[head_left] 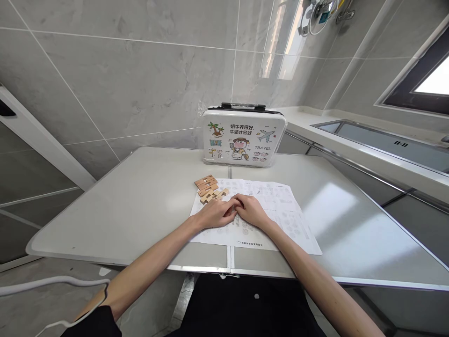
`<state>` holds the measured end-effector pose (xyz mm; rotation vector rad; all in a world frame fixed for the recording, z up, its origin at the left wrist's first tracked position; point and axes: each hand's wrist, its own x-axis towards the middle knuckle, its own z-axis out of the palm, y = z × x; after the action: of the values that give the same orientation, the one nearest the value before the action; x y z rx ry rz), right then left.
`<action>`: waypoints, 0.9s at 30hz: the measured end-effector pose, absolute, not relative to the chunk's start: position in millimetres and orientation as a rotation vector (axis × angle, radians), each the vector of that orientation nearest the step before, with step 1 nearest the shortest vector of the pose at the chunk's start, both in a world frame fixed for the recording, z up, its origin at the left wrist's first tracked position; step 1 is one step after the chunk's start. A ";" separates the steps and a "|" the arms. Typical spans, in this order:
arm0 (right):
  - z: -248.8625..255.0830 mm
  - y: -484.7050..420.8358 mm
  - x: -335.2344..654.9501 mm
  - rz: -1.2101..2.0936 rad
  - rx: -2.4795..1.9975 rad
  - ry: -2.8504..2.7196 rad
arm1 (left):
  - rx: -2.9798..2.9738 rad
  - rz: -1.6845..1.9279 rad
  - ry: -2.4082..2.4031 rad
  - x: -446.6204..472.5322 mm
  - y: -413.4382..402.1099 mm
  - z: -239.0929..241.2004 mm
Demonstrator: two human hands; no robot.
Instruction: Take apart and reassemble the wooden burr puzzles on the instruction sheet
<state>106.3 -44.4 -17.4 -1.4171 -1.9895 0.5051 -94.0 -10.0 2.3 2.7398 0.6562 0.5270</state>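
Observation:
My left hand [218, 213] and my right hand [249, 209] meet over a printed paper sheet [298, 229], their fingertips touching. The fingers of both are bent inward and closed, with a small gap beside my left thumb, and nothing shows in either hand. Just beyond my left hand lie several notched wooden puzzle pieces [207, 186]. Darker brown pieces sit at the back, and paler ones [214, 195] lie nearer my fingers, partly over the sheet's corner. Small diagrams cover the sheet, and my hands hide part of them.
A white cartoon-printed case [242, 140] with a black handle stands at the back of the folding table [140, 201], near the tiled wall. To the right runs a counter [305, 119] with a sink [382, 142]. A white cable [52, 281] hangs at the lower left.

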 end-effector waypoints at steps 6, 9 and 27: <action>-17.1 -44.7 106.0 0.504 -1.416 -1.993 | 2.743 0.517 0.668 -94.3 -9.7 1.9; -16.0 -45.1 105.6 0.503 -1.423 -1.991 | 2.742 0.508 0.668 -94.5 -9.6 2.3; -16.3 -45.1 106.2 0.500 -1.418 -1.995 | 2.740 0.503 0.674 -94.4 -9.4 1.4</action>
<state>106.2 -45.1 -16.3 -1.4178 -1.9946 0.5005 -94.4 -9.4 1.4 2.7399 0.6740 0.5033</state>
